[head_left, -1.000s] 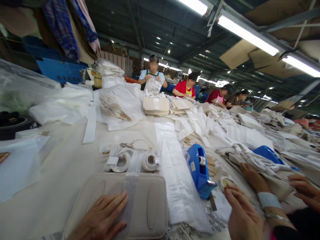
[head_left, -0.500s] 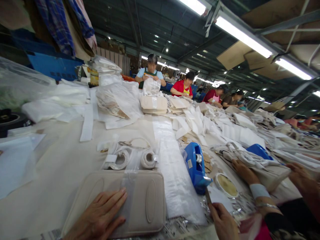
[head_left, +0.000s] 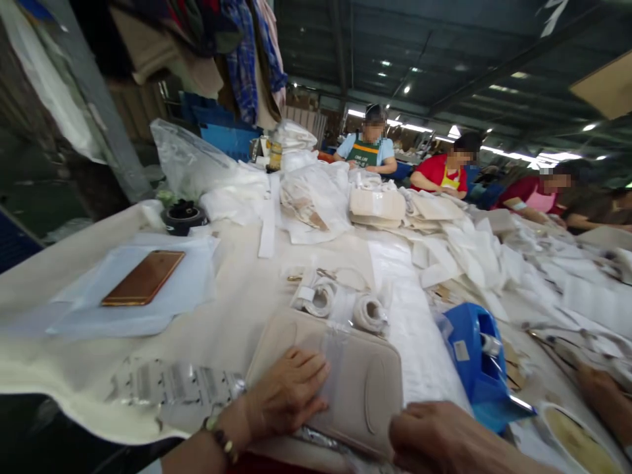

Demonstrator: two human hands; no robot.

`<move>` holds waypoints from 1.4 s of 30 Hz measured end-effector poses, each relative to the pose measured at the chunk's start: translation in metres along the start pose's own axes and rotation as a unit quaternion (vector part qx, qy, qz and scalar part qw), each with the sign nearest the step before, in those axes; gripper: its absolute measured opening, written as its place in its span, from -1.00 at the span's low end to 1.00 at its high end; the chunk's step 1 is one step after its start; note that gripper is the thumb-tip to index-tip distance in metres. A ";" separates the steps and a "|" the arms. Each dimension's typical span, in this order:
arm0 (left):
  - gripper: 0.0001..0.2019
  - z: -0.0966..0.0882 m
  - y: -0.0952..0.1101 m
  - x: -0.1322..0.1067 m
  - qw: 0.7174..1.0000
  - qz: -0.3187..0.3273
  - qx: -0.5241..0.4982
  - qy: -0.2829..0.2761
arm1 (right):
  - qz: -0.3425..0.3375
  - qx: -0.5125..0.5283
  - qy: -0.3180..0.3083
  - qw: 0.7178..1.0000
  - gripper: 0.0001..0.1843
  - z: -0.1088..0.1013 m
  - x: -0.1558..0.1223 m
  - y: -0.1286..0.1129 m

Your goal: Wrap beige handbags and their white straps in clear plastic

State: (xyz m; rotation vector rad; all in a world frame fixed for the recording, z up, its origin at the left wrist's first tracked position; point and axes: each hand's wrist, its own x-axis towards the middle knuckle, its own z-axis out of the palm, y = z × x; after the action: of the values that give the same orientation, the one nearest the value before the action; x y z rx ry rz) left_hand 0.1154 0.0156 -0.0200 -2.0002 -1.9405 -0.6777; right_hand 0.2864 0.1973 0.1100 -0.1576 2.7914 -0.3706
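Note:
A beige padded pouch [head_left: 365, 388] lies at the near edge of the table, with a clear tape strip across its middle. My left hand [head_left: 284, 395] rests flat on its left half, fingers spread and open. My right hand [head_left: 439, 438] is at the bottom edge beside the pouch's right corner, back up and fingers curled together. What they hold, if anything, is hidden. A blue tape dispenser [head_left: 474, 355] stands just right of the pouch. Two rolled straps in clear bags [head_left: 340, 303] lie just beyond it.
A copper-coloured phone [head_left: 144, 278] lies on clear bags at the left. A long strip of plastic bags [head_left: 409, 309] runs up the middle. A round tin [head_left: 575, 441] and a co-worker's hand [head_left: 602, 395] are at the right. Stacked pouches [head_left: 378, 205] and several seated workers are at the back.
My view has swung left, bringing the phone into sight. My right hand has come from the tape dispenser to the pouch's right corner. My left hand has stayed on the pouch.

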 end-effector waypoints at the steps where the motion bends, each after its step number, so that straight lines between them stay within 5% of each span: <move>1: -0.63 0.001 0.000 -0.001 1.000 -0.005 -0.001 -0.001 | -0.021 -0.012 -0.039 0.999 -0.83 -0.009 0.020 -0.002; 5: -0.61 0.005 0.000 -0.003 0.999 -0.020 -0.016 -0.022 | -0.044 -0.118 -0.071 0.990 -0.83 -0.023 0.089 0.007; 9: -0.60 0.009 -0.001 -0.004 0.999 -0.025 -0.031 -0.026 | -0.045 -0.205 -0.039 0.977 -0.79 -0.029 0.124 0.017; 17: -0.65 0.011 -0.002 -0.004 0.998 -0.020 -0.052 -0.001 | -0.067 -0.211 -0.032 0.975 -0.77 -0.029 0.148 0.025; 24: -0.67 0.013 -0.003 -0.005 0.998 -0.020 -0.051 -0.027 | 0.005 -0.143 -0.027 0.989 -0.91 -0.032 0.167 0.038; 30: -0.62 0.012 -0.003 -0.005 0.999 -0.020 -0.051 0.002 | 0.078 -0.138 0.098 0.982 -0.79 -0.039 0.166 0.061; 33: -0.64 0.011 -0.003 -0.004 0.998 -0.019 -0.052 -0.007 | 0.042 -0.142 0.172 0.974 -0.84 -0.024 0.144 0.053; 38: -0.76 0.011 -0.001 -0.005 0.999 -0.020 -0.027 -0.019 | -0.169 -0.144 0.250 0.942 -0.61 0.042 0.104 0.029; 42: -0.86 0.009 0.001 -0.011 0.999 -0.035 -0.025 0.006 | -0.175 -0.181 0.232 0.940 -0.42 0.083 0.087 0.015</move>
State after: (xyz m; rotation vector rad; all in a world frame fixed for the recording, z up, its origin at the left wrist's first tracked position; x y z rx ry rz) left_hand 0.1180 0.0107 -0.0325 -1.9605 -2.0124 -0.7618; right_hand 0.2301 0.1788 0.0041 -0.7499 3.2741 0.0495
